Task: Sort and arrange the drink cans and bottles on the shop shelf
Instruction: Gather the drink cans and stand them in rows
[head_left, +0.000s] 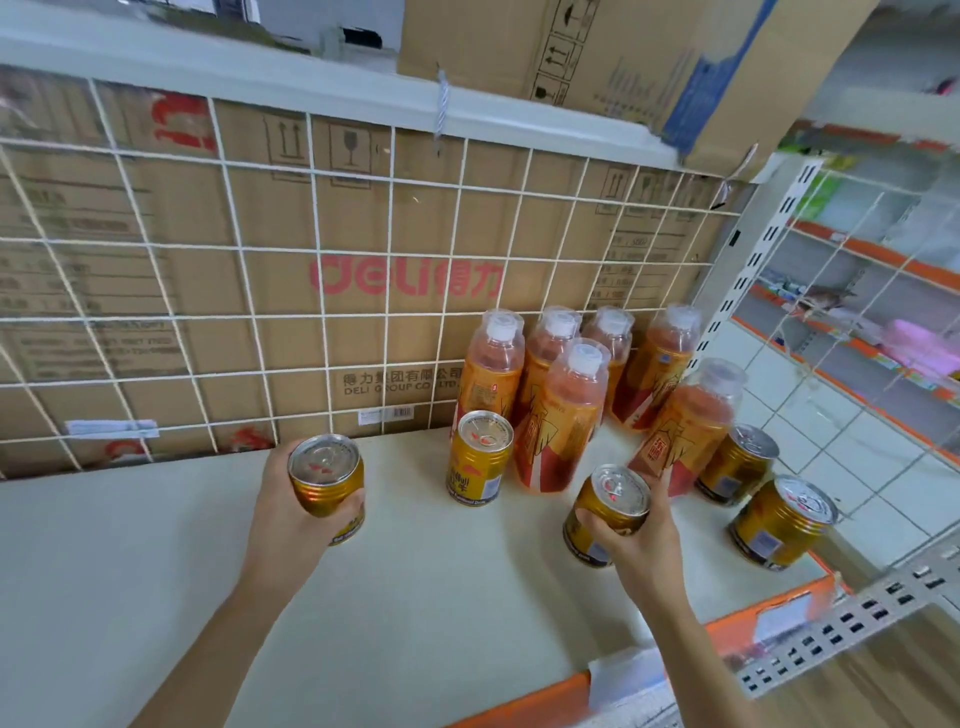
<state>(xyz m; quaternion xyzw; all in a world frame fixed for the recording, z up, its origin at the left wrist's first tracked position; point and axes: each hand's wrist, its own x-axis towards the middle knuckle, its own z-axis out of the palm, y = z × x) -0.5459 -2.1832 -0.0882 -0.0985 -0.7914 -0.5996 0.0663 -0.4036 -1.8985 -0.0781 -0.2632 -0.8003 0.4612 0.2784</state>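
Left hand (291, 519): fingers curled round the body of a gold can (324, 467), lid up; whether the base touches the shelf cannot be told. Right hand (644, 551): grips a second can (618, 496), thumb on its left, fingers on its right, just near of the bottles (566, 415).

A third can (478, 457) stands upright between the hands, just beside the bottles. Six white-capped orange bottles cluster far right. A fourth can (737, 462) and a fifth can (784, 519) stand right of the right hand.

The shelf (156, 545) is cream with an orange front strip. A white wire grid (234, 244) backs it, with cardboard boxes (363, 234) behind. Both forearms enter from the near edge.
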